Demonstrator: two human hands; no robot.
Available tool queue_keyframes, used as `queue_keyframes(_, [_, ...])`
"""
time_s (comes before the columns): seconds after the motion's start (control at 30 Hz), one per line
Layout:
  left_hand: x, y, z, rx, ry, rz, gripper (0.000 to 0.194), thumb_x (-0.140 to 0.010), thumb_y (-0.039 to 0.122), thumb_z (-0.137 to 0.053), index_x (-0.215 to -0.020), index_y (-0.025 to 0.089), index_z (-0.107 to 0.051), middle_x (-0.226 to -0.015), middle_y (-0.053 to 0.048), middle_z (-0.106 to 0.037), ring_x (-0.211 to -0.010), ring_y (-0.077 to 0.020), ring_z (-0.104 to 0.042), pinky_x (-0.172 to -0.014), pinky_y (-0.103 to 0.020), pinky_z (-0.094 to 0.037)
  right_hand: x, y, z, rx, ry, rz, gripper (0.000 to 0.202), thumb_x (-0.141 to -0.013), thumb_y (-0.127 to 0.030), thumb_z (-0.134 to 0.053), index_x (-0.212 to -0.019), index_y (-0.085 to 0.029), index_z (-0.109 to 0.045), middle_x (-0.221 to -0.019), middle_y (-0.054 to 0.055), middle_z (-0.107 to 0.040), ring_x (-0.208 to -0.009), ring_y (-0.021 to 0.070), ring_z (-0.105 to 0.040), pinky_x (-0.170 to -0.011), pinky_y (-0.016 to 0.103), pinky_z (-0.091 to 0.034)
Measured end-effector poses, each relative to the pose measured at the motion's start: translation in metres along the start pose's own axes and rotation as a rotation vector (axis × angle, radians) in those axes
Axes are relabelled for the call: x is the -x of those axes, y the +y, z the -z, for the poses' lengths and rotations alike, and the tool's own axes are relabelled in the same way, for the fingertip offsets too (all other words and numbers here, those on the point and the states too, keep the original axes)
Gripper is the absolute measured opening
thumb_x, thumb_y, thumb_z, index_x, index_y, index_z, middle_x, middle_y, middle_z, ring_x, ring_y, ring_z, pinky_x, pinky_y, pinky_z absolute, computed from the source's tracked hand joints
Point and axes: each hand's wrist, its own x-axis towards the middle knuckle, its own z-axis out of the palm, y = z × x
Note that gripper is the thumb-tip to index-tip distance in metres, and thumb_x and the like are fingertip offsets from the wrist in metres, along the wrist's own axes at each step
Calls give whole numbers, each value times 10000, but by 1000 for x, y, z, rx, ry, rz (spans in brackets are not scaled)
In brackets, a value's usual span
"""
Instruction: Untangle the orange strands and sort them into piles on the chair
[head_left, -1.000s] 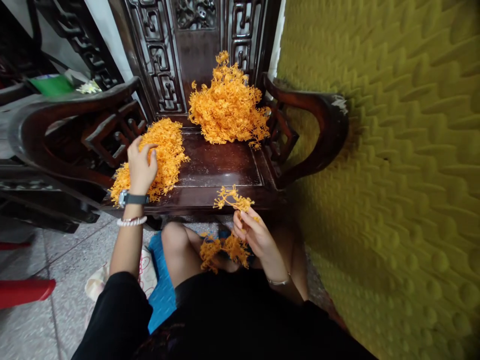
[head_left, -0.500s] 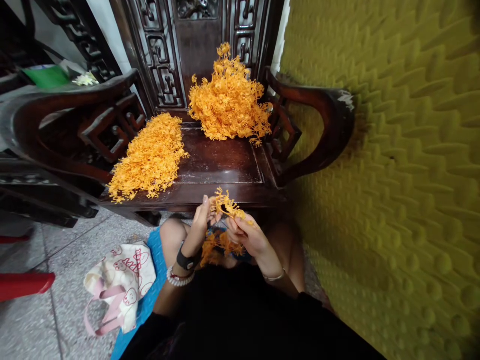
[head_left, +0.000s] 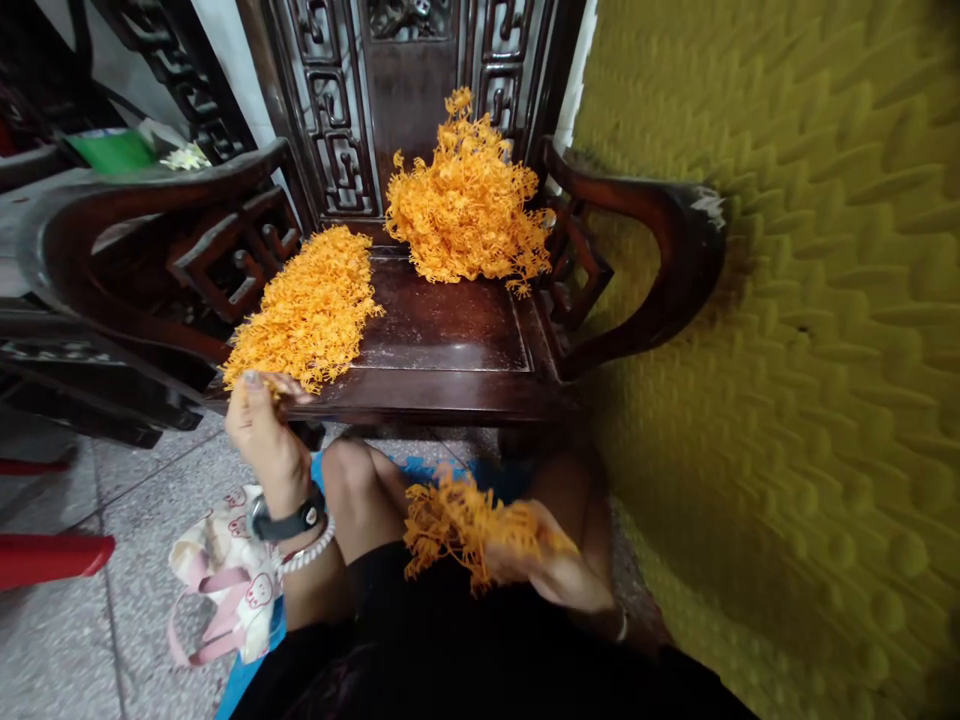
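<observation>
My left hand [head_left: 266, 440] is at the front edge of the left pile of orange plastic flower sprigs [head_left: 307, 305]. Its thumb and fingers are closed, and a bit of orange sprig shows between them. Over my lap, my right hand [head_left: 551, 565] is blurred and closed on some loose orange plastic flower sprigs [head_left: 454, 520]; its fingertips are partly hidden by them. A taller heap of the same sprigs [head_left: 469, 205] rests against the back of the dark wooden chair [head_left: 450, 335].
Curved armrests [head_left: 675, 240] bound the seat on both sides. A padded yellow-green wall panel [head_left: 810, 400] stands close on the right. On the floor at left lies a white cloth bag [head_left: 217, 545] with pink handles, near a red leg-like piece [head_left: 56, 560].
My left hand has moved from the middle, left to the pile's front edge. My right hand has dropped down and right to the sprigs over my lap.
</observation>
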Motion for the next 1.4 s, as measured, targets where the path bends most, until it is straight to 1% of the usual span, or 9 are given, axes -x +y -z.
queue_keyframes(0.17, [29,2,-20,-147,-272,61,198,-838,342,-627,-924,182,-708,-922,-58,-707,-872,-172,-659,-789,-317,-533,-24,2,5,-282,-221,-7,604,-731,-511,-691,-474,-200,-243,-390,-111,-178,-344,30,-135,-372,223,-149])
queue_keyframes(0.4, [66,3,-34,251,-632,671,187,-860,337,-542,-914,201,-657,-602,36,-405,-446,-66,-321,-388,-179,-259,-39,-4,6,-371,-330,-99,588,-757,-492,-663,-453,-193,-257,-366,-110,-200,-311,30,-118,-353,218,-168])
queue_keyframes(0.57, [72,16,-27,46,-914,518,297,-876,458,-546,-815,195,-669,-684,-20,-511,-595,-130,-467,-505,-243,-378,-42,-9,7,-327,-322,-105,570,-752,-503,-652,-465,-196,-267,-392,-110,-196,-324,33,-113,-369,219,-186])
queue_keyframes(0.67, [65,15,-24,-72,-808,349,300,-862,404,-606,-654,188,-613,-640,-6,-491,-575,-116,-453,-512,-246,-367,-37,-8,-2,-218,-250,-70,539,-725,-525,-669,-495,-201,-305,-433,-110,-215,-343,32,-127,-387,223,-183])
queue_keyframes(0.83, [21,18,-5,-171,29,-34,313,-899,424,-561,-679,201,-546,-599,29,-468,-509,-85,-437,-481,-242,-360,-12,0,-13,129,-325,-84,407,-702,-558,-682,-605,-188,-544,-518,-44,-439,-450,81,-327,-462,257,-240])
queue_keyframes(0.9, [4,25,5,-171,117,-75,290,-926,388,-525,-696,214,-556,-635,25,-513,-608,-99,-535,-572,-261,-432,-7,4,-9,178,-348,-101,375,-741,-522,-652,-599,-186,-561,-526,-27,-465,-476,93,-351,-481,268,-253])
queue_keyframes(1.03, [10,34,3,-117,-325,124,166,-911,356,-550,-855,244,-659,-973,-13,-678,-909,-174,-648,-755,-329,-539,-21,9,0,-73,-272,-85,451,-701,-496,-656,-491,-202,-387,-423,-89,-279,-392,51,-186,-416,243,-164])
queue_keyframes(1.2, [48,17,-18,127,-623,439,141,-843,332,-609,-918,220,-648,-754,-9,-625,-572,-105,-569,-510,-224,-461,-44,2,-6,-158,-345,-194,446,-731,-421,-624,-464,-200,-344,-411,-106,-247,-380,31,-131,-390,237,-134])
queue_keyframes(1.4, [47,20,-15,-122,-1157,189,384,-829,522,-587,-986,196,-713,-816,-78,-652,-724,-193,-582,-648,-296,-448,-51,-5,-7,-72,-343,-159,428,-806,-408,-620,-507,-199,-397,-426,-99,-248,-386,41,-138,-389,242,-99])
